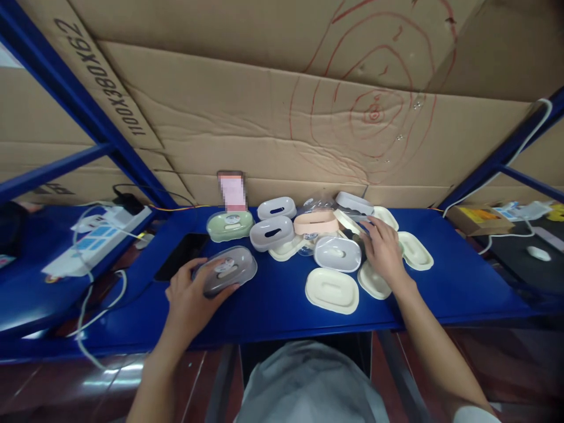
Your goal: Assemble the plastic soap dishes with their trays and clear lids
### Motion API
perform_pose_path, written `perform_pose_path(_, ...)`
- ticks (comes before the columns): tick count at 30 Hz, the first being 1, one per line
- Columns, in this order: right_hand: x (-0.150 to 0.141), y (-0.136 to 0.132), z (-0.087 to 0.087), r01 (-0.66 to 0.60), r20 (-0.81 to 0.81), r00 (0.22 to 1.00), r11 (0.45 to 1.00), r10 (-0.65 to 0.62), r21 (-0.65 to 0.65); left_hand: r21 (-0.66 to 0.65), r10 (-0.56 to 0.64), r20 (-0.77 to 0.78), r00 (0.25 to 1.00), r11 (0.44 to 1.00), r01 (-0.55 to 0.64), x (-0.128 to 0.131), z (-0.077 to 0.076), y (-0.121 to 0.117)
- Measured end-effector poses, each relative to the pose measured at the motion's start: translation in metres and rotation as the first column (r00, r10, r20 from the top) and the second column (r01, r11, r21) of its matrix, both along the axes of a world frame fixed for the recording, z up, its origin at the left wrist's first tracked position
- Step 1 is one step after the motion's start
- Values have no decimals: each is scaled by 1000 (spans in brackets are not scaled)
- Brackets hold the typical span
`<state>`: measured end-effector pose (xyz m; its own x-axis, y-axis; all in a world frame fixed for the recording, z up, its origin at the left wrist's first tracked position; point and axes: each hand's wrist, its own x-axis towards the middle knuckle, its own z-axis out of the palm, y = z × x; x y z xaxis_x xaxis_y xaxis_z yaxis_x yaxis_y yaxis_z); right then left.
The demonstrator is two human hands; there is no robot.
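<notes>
Grey dish (235, 275) sits grasped in your left hand (194, 291), thumb along its near side; hold lightly, don't squeeze the clear cover (247, 258). Cream piece (348, 222) tilts by your right hand's (382, 249) fingertips; can't tell if gripped.

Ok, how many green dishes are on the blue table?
1: the green dish sits toward the back, in front of the upright screen and beyond the left hand. The pile of dishes to its right may hide others.
</notes>
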<state>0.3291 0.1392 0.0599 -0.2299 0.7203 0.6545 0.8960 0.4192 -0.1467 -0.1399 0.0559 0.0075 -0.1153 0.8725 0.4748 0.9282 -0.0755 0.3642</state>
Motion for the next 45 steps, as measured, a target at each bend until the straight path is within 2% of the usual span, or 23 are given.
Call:
perform_pose_path(1,-14,-7,0,-40,4,999,998,40,39,-4,-21,63,998,1000,21,4,-2,-1)
perform_pose_path(3,-52,-25,-4,-249,82,966,967,245,45,-18,-87,198,976,996,93,12,-6,0)
perform_pose_path(4,-74,-34,-8,-399,164,904,917,396,-11,-32,-109,250,962,992,121,16,-8,2)
perform_pose_path(6,-120,-50,-19,-581,300,749,803,590,-129,-51,-112,304,946,990,134,25,-11,4)
perform_pose_path(8,-157,-57,-29,-626,359,670,754,651,-199,-11,-104,322,941,993,114,31,-8,4)
perform_pose_path(10,-181,-56,-34,-617,365,656,748,661,-246,81,-96,329,939,994,74,35,3,3)
perform_pose_path(12,-193,-50,-35,-607,348,654,740,672,-288,175,-114,321,940,983,60,39,21,10)
perform_pose_path(14,-196,-43,-33,-614,332,643,724,690,-314,233,-184,280,942,965,120,49,44,30)
perform_pose_path(16,-198,-38,-32,-627,323,632,709,705,-322,226,-316,219,923,937,267,66,64,64)
perform_pose_path(18,-199,-36,-32,-635,318,625,701,713,-325,125,-397,219,891,917,378,92,76,107)
perform_pose_path(20,-200,-37,-32,-640,314,618,693,721,-332,61,-436,223,872,899,434,121,78,148)
perform_pose_path(22,-200,-38,-31,-639,311,615,689,725,-342,3,-465,224,856,879,477,149,72,179)
perform_pose_path(24,-199,-39,-30,-631,313,619,693,721,-349,-47,-467,222,856,872,488,168,65,196)
perform_pose_path(26,-198,-40,-30,-625,317,626,702,712,-343,-86,-466,212,859,867,491,173,62,200)
perform_pose_path(28,-198,-41,-31,-621,321,634,711,703,-330,-103,-477,195,857,859,501,162,67,192)
perform_pose_path(30,-199,-40,-33,-612,318,649,723,691,-321,-103,-501,174,848,847,522,135,77,171)
perform_pose_path(32,-202,-39,-36,-609,305,665,731,682,-307,-110,-543,154,826,821,560,99,84,136)
perform_pose_path(34,-204,-36,-38,-609,281,683,738,675,-292,-123,-560,142,816,808,576,65,79,88)
perform_pose_path(35,-204,-35,-38,-609,269,689,739,673,-287,-104,-535,147,832,828,551,52,71,60)
perform_pose_path(37,-203,-34,-36,-610,255,697,742,670,-280,-65,-458,159,875,879,472,38,45,6)
perform_pose_path(40,-193,-36,-23,-619,262,704,752,660,-228,25,-280,114,953,960,279,45,-1,-53)
perform_pose_path(42,-179,-34,-7,-598,255,743,785,619,-161,57,-257,27,966,965,255,58,-22,-69)
perform_pose_path(45,-149,-13,25,-509,232,826,856,514,-88,67,-319,-90,943,943,325,70,-31,-67)
